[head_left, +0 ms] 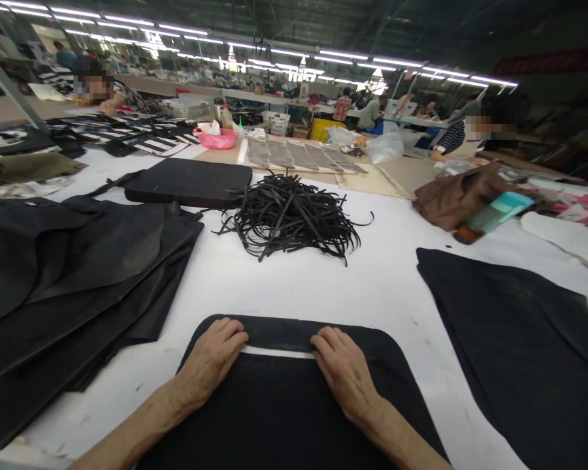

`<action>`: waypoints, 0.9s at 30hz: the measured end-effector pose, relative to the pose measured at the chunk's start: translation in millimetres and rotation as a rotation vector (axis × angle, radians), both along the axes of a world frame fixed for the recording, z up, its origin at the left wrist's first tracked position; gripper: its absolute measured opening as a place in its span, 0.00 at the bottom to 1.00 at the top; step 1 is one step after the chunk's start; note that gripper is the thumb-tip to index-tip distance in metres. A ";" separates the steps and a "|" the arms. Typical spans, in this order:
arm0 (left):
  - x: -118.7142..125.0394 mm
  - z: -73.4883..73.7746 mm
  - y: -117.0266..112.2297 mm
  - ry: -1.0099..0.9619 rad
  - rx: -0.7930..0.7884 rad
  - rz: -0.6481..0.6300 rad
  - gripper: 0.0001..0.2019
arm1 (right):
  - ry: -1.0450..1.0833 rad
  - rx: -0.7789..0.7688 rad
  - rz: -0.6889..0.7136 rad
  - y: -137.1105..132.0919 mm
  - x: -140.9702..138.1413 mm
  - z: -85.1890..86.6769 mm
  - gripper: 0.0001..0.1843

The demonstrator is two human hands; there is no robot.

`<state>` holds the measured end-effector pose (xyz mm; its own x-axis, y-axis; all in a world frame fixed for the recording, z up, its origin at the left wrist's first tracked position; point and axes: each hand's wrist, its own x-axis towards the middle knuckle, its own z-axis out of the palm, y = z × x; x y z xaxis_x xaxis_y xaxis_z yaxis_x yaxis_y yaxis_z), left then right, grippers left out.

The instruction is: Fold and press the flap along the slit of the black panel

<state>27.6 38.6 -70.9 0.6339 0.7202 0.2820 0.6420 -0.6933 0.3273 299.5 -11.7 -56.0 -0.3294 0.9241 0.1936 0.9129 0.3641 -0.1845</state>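
Observation:
In front of me lies a black sheet panel [284, 411] with rounded upper corners, leather-like in look. Along its far side runs a black band [279, 334], and a thin white line shows between the band and the lower part. My left hand [214, 356] has its fingers curled over the band's near edge at the left. At the right, my right hand [345, 369] grips the same edge with bent fingers. The thumbs are mostly hidden. Beyond the panel is a heap of thin black strips [294, 219] on the white tabletop [274, 290].
Stacked black sheets [93, 261] lie to the left, and more black sheets [519, 346] to the right. A thick black pad stack [189, 183] sits behind. Farther off are a pink basin [216, 138], a teal-capped bottle [492, 219], brown cloth [458, 196] and several people at tables.

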 end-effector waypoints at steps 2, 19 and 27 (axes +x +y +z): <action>-0.4 -1.4 1.5 -0.016 0.000 0.003 0.10 | 0.035 -0.030 -0.033 -4.1 11.9 1.9 0.08; 5.1 7.0 3.3 -0.034 -0.130 0.069 0.11 | 0.209 -0.191 -0.182 -4.1 29.7 10.1 0.08; 19.1 15.5 -2.1 0.141 -0.207 0.249 0.11 | 0.045 -0.200 -0.252 2.6 24.5 8.1 0.09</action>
<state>46.7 36.5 -55.4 0.4542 0.8902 0.0360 0.8320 -0.4382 0.3402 324.0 -9.1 -47.8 -0.0805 0.9967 0.0093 0.9590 0.0800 -0.2719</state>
